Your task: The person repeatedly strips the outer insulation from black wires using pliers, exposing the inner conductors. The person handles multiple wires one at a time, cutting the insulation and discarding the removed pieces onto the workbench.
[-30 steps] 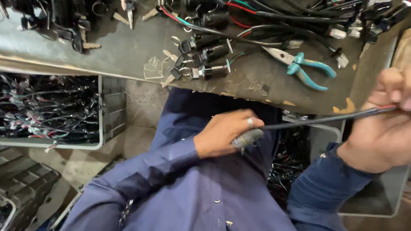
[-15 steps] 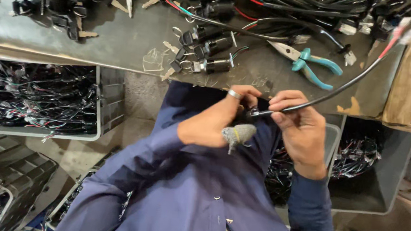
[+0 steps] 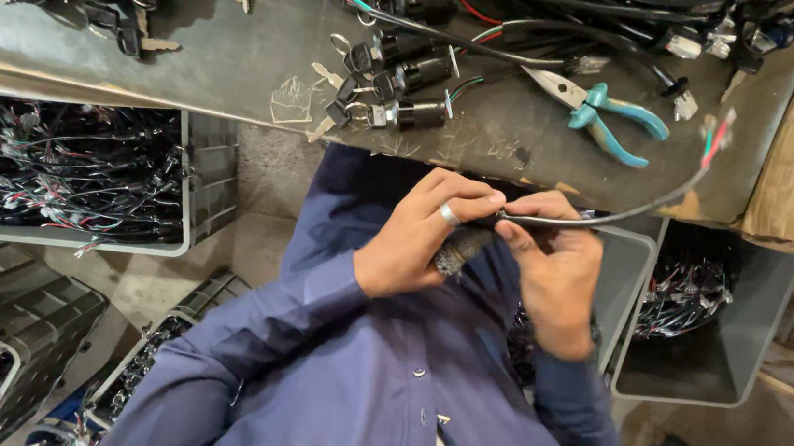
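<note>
Now both hands have drawn together at the chest, the left hand (image 3: 415, 239) and right hand (image 3: 553, 267) pinching the black cable (image 3: 611, 217), whose wire ends trail over the bench (image 3: 237, 72), while grey bins (image 3: 192, 184) below hold tangled wiring.

Thin black cable (image 3: 611, 217), pinched at its near end between fingertips of both hands just below the bench edge. Runs out toward two o'clock, curving upward, free end blurred, showing red and green wires. Grey tool handle (image 3: 460, 249) beneath, angled toward seven o'clock.
</note>
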